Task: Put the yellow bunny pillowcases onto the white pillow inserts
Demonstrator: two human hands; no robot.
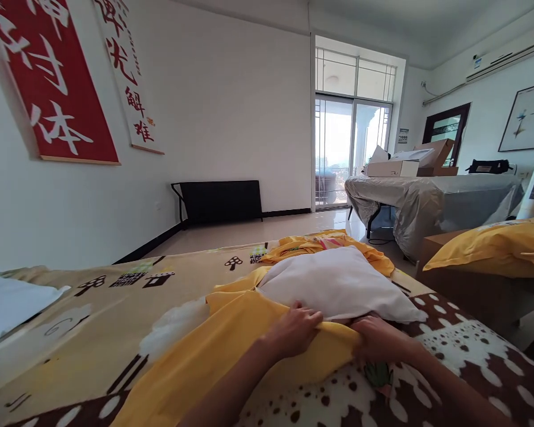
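Note:
A white pillow point(324, 279) lies on the bed, its left end inside or under a yellow pillowcase point(213, 338). My left hand point(296, 328) is closed on the pillowcase's edge, close to the pillow's near side. To its right, my right hand point(378, 339) grips the same yellow edge, its fingers partly hidden under the pillow's near side. Between the two hands the cloth edge is stretched. Behind the pillow lies another bunched piece of yellow cloth point(285, 248) with a printed pattern.
Beneath everything is a patterned bed sheet point(169, 267) in beige and brown. A second white pillow point(13, 302) is at the far left. On the right, a yellow-covered pillow point(493, 249) rests on a brown box point(449, 255). Farther back stands a plastic-covered table point(418, 196) bearing boxes.

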